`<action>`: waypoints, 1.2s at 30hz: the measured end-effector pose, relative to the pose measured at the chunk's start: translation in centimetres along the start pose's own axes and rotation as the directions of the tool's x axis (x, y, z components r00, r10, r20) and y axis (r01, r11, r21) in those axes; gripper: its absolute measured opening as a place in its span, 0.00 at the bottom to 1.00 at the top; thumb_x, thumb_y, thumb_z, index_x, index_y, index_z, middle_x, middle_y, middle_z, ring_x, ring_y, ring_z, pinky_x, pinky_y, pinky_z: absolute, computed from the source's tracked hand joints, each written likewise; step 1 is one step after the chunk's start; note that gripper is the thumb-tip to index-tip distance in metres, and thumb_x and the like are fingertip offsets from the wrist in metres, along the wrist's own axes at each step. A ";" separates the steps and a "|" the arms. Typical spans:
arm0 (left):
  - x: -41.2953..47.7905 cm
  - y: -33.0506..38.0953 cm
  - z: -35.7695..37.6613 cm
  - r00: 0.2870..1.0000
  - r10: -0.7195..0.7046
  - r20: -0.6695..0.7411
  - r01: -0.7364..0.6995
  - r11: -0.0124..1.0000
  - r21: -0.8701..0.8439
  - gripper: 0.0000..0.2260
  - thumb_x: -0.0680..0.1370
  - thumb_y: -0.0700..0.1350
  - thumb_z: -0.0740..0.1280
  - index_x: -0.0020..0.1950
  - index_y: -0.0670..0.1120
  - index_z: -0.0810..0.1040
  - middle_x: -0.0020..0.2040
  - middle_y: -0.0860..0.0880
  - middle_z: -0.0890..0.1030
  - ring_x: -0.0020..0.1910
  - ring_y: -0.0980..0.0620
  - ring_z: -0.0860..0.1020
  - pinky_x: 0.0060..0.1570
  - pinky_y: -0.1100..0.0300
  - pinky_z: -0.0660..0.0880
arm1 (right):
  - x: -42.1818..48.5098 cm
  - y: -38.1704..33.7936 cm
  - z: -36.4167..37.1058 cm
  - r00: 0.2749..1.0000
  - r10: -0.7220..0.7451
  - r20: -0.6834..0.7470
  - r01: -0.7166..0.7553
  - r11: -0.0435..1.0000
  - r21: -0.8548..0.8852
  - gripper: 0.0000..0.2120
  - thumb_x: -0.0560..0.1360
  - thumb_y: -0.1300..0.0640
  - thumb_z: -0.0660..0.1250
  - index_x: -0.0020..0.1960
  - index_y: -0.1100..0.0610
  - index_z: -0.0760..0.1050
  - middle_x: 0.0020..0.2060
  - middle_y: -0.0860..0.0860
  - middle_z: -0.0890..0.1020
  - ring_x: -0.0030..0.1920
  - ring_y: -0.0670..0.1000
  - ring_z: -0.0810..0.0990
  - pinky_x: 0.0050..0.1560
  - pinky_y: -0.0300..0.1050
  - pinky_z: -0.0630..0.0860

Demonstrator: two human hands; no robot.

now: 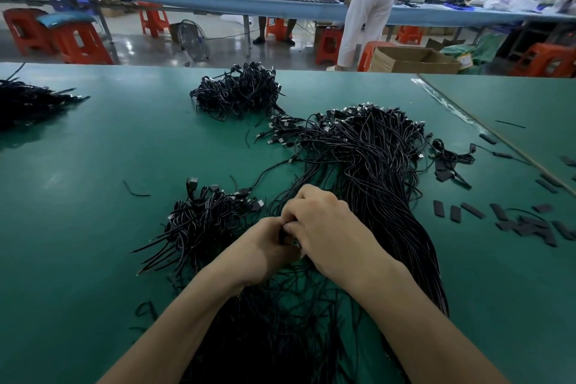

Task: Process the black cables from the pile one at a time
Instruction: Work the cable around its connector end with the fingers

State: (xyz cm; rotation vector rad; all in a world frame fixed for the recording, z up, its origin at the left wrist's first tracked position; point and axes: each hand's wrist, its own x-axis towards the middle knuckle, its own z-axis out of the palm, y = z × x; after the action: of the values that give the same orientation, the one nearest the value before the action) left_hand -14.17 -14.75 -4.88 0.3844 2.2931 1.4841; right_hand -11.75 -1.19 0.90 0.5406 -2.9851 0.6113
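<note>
A big pile of loose black cables (374, 171) stretches from the table's middle down toward me. My left hand (265, 251) and my right hand (327, 224) meet over the near part of this pile, fingers curled round a black cable (285, 232) between them. Most of that cable is hidden by the fingers. Left of my hands lies a small heap of coiled black cables (202, 218) with USB plugs sticking up. A second coiled heap (240, 92) sits farther back.
The table is a green mat (93, 165). Short black sleeve pieces (530, 221) are scattered at the right. Another dark cable bundle (28, 100) lies at the far left edge. Beyond the table are orange stools, a cardboard box (411, 59) and people at a blue bench.
</note>
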 end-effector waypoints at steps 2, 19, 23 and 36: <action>-0.3 0.1 0.1 1.000 0.005 -0.019 -0.007 0.996 -0.085 0.04 0.78 0.36 0.66 0.47 0.34 0.75 0.36 0.43 0.72 0.36 0.49 0.67 0.36 0.52 0.63 | -0.1 0.0 0.4 0.999 -0.034 -0.041 0.031 0.996 -0.078 0.04 0.82 0.57 0.63 0.55 0.53 0.76 0.53 0.49 0.72 0.46 0.55 0.79 0.49 0.52 0.80; -0.1 0.7 0.8 0.843 0.292 -0.452 -0.380 0.918 -0.114 0.05 0.79 0.54 0.65 0.53 0.57 0.79 0.48 0.53 0.77 0.45 0.56 0.75 0.46 0.61 0.72 | 0.1 1.2 1.5 0.900 0.434 0.045 -0.232 0.388 0.892 0.10 0.81 0.55 0.65 0.43 0.55 0.80 0.34 0.44 0.83 0.38 0.42 0.80 0.38 0.37 0.77; -0.6 0.2 0.2 0.692 0.500 -0.521 -0.448 0.863 0.233 0.13 0.77 0.46 0.70 0.56 0.63 0.77 0.45 0.60 0.72 0.44 0.63 0.73 0.47 0.72 0.69 | 0.0 1.7 1.3 0.890 0.431 0.151 -0.299 0.300 0.906 0.12 0.80 0.58 0.67 0.39 0.53 0.81 0.34 0.46 0.80 0.38 0.44 0.76 0.34 0.37 0.70; -1.1 0.2 -0.4 0.721 0.432 -0.541 -0.545 0.836 -0.060 0.13 0.74 0.47 0.75 0.52 0.58 0.74 0.48 0.53 0.82 0.48 0.55 0.81 0.44 0.67 0.75 | 0.3 1.1 1.7 0.935 0.351 -0.049 -0.180 0.588 0.788 0.08 0.79 0.54 0.68 0.43 0.54 0.81 0.43 0.64 0.83 0.39 0.52 0.76 0.51 0.63 0.77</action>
State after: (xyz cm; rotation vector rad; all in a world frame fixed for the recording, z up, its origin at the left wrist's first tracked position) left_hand -13.38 -15.46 -4.38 0.6445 2.4943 2.3268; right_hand -12.39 -0.96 -1.02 0.0009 -2.4712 1.8968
